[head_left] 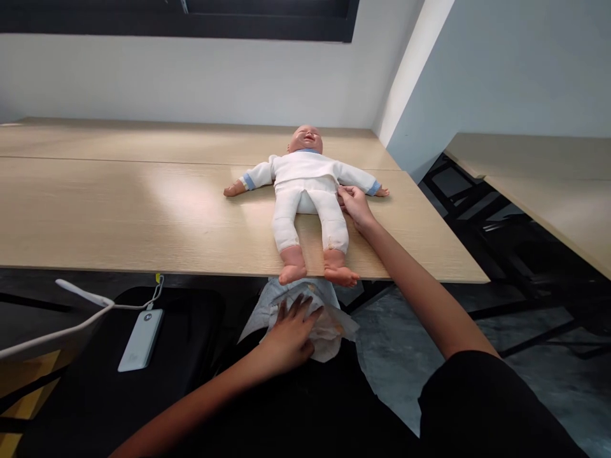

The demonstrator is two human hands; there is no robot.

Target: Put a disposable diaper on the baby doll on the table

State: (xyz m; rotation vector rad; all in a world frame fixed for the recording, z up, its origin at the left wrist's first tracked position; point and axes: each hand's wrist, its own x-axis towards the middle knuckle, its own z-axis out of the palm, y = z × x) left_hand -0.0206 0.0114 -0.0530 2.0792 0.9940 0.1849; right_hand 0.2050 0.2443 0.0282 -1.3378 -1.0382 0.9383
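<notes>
A baby doll (pixel 305 168) lies on its back on the wooden table (pixel 191 222), head toward the wall and feet over the front edge. It wears a white long-sleeved top with blue cuffs and white trousers. At the doll's hip, on the right of the view, my right hand (pixel 356 207) is closed, its fingertips pinching the edge of the clothing near the top's hem. My left hand (pixel 291 337) rests with fingers spread on crumpled white, thin cloth-like material (pixel 329 340) in my lap, below the doll's feet. Part of that material is hidden under the hand.
On a black chair (pixel 191 331) at the left lies a white power bank (pixel 142 340) with a white cable plugged in. Another table (pixel 548 184) stands at the right, dark folded frames beneath it. A wall (pixel 191 83) rises behind the doll.
</notes>
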